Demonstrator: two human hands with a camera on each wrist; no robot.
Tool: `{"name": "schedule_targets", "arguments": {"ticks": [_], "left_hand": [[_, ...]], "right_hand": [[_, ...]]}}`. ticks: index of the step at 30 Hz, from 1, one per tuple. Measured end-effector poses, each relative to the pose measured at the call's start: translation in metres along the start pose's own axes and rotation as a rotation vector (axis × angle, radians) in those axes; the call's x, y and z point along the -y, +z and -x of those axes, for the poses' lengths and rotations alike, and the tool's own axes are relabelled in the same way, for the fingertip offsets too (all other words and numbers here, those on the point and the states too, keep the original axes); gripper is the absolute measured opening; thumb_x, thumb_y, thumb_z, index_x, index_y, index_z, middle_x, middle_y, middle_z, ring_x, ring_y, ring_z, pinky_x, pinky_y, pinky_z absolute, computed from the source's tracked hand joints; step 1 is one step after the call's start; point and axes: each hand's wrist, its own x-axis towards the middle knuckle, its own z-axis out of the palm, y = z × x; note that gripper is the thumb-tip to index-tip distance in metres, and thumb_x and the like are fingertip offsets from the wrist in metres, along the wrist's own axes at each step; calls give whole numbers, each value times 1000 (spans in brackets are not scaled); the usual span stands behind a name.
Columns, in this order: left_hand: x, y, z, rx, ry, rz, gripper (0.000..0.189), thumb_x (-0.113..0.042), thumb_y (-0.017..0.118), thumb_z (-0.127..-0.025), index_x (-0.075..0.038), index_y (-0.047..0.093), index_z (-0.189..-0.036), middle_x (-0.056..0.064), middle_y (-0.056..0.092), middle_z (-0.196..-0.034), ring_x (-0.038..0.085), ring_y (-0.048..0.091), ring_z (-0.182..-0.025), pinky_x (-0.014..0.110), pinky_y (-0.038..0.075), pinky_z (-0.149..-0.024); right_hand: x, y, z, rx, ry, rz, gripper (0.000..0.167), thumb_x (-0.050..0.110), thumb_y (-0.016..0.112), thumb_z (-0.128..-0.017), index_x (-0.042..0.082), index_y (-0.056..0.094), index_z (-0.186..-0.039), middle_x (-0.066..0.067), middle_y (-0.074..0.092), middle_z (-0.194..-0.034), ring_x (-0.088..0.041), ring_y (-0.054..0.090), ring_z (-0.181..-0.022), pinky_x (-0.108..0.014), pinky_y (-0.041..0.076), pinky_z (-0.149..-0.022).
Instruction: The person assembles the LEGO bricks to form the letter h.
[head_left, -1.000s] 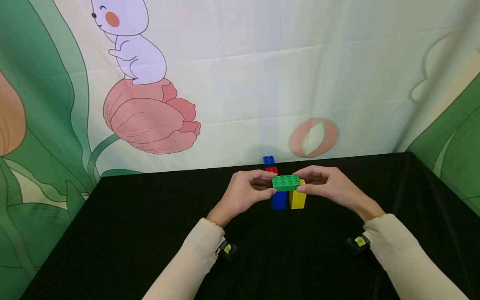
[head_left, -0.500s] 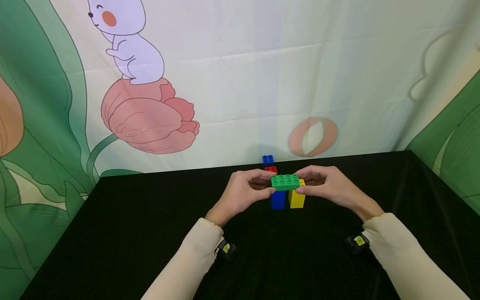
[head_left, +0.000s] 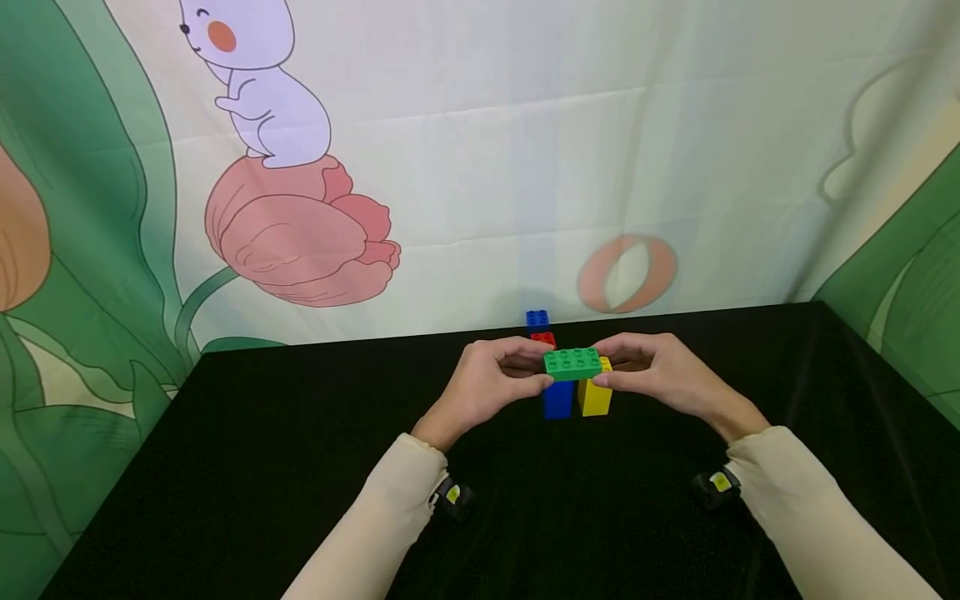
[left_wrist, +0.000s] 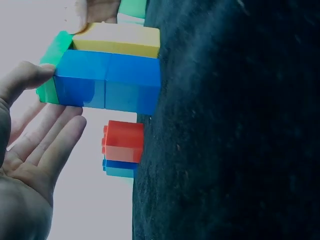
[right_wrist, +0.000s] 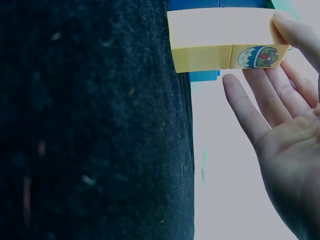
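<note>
- While the left hand [head_left: 483, 383] pinched one end of the green brick [head_left: 572, 363], thumb in front and fingers behind, the right hand [head_left: 663, 375] pinched the other end likewise, its thumb close against the yellow column [right_wrist: 220, 30].
- The green brick lay flat across the tops of the blue column [left_wrist: 107, 80] and the yellow column — a bridge over the pair, which stood upright on the bench [head_left: 225, 467].
- The step in hand seemed to be seating that brick; whether it had locked fully onto the yellow side could not be told.
- The next move appeared to call for even downward pressure over both columns — lopsided force might have tipped one.
- A red brick [left_wrist: 125, 140] and a blue brick [head_left: 537, 319] stood behind, clear of both hands.
- Against the frame half a second earlier, hardly anything differed: hands and bricks kept their places, and only the head view had shifted slightly.
</note>
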Motion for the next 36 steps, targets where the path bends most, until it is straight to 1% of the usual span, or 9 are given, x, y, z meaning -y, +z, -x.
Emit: {"name": "schedule_targets", "arguments": {"ticks": [4, 7, 11, 14, 17, 21, 25, 32, 36], "left_hand": [[1, -2, 0, 10, -3, 25, 33, -12, 81, -96, -5, 75, -128, 5, 77, -118, 15, 75, -103, 30, 61, -92], [-1, -2, 0, 5, -22, 30, 32, -19, 78, -99, -6, 75, -129, 4, 77, -119, 16, 74, -102, 31, 61, -91], [-2, -3, 0, -40, -76, 1, 35, -30, 71, -104, -7, 74, -130, 2, 75, -123, 16, 72, -105, 34, 60, -94], [-1, -4, 0, -83, -104, -26, 37, -34, 68, -106, -8, 74, -131, 0, 75, -122, 16, 71, -108, 36, 58, -97], [1, -6, -2, -118, -103, -31, 37, -33, 69, -104, -7, 75, -130, 1, 76, -119, 17, 71, -109, 38, 59, -96], [6, -7, -4, -151, -95, -32, 36, -29, 72, -103, -6, 75, -130, 2, 77, -120, 19, 71, -109, 39, 59, -95], [11, -7, -6, -175, -111, -31, 35, -26, 73, -102, -6, 75, -131, 2, 77, -121, 20, 71, -110, 40, 59, -96], [22, -5, -15, -174, -131, -41, 36, -21, 76, -100, -5, 72, -133, 8, 75, -125, 22, 71, -114, 38, 59, -96], [27, -4, -22, -181, -143, -59, 36, -18, 77, -100, -6, 72, -134, 7, 75, -127, 22, 70, -114, 36, 59, -96]], "right_hand": [[0, 0, 0, -1, 1, 18, 41, 23, 78, -98, 5, 68, -134, -11, 71, -124, -26, 70, -109, -31, 59, -91], [1, 0, 1, 2, 3, 25, 41, 23, 78, -99, 5, 68, -135, -10, 72, -123, -27, 70, -109, -31, 59, -91], [2, -1, 2, 2, 13, 31, 42, 24, 78, -99, 5, 68, -135, -10, 72, -123, -27, 70, -110, -32, 59, -92], [1, -1, 1, 4, 13, 31, 42, 24, 77, -99, 5, 67, -136, -10, 72, -123, -27, 69, -111, -32, 58, -93], [0, -1, 1, 7, 7, 24, 42, 23, 77, -100, 5, 67, -136, -11, 71, -124, -27, 69, -111, -32, 58, -93], [-1, -1, 1, 8, 12, 28, 43, 24, 77, -99, 5, 67, -136, -11, 71, -123, -27, 69, -110, -32, 58, -92], [-1, 0, 1, 11, 24, 20, 44, 25, 77, -99, 5, 67, -137, -11, 71, -123, -27, 69, -109, -33, 59, -92], [0, -1, 0, 7, 28, 23, 44, 25, 77, -99, 6, 67, -137, -10, 71, -123, -27, 69, -110, -33, 58, -93], [0, -1, 1, 7, 31, 26, 44, 25, 77, -99, 6, 66, -137, -10, 71, -123, -27, 69, -111, -33, 58, -93]]}}
